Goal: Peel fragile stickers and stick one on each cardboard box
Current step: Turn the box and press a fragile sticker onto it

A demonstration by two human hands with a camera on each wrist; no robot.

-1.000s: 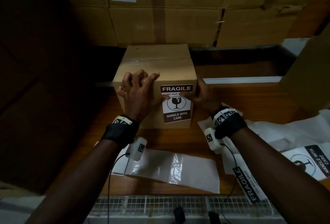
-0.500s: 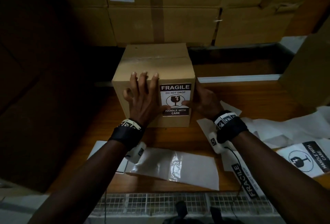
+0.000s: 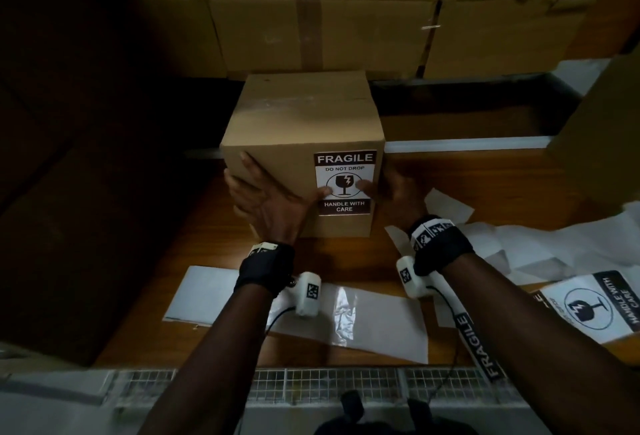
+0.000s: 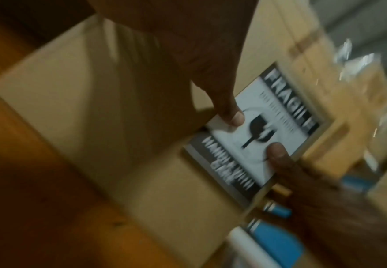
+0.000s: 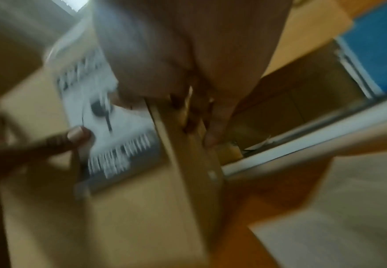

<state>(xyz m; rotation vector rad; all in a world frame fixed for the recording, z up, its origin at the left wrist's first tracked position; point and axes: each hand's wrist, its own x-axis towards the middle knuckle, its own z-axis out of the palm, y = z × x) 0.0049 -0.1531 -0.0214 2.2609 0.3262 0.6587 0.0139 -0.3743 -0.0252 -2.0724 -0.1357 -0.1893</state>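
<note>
A small cardboard box [image 3: 304, 112] stands on the wooden table [image 3: 467, 185]. A FRAGILE sticker [image 3: 344, 182] is stuck on the right half of its front face. My left hand [image 3: 270, 199] lies flat on the front face, fingers spread toward the box's left edge, thumb on the sticker's left edge. My right hand [image 3: 394, 192] straddles the box's right front corner, thumb on the sticker, fingers along the right side. The blurred left wrist view shows both thumbs on the sticker [image 4: 263, 127]. In the right wrist view the fingers [image 5: 213, 127] lie against the box's side.
Large cartons [image 3: 346, 29] are stacked behind the box, and another carton [image 3: 602, 129] stands at the right. Peeled backing sheets [image 3: 363, 316] lie in front of me. Loose fragile stickers [image 3: 595, 306] and crumpled paper [image 3: 554, 244] cover the right. A wire grid [image 3: 329, 382] borders the near edge.
My left hand has slid from the box's top front edge down and left across the front face. The right hand stays at the right corner, thumb on the sticker.
</note>
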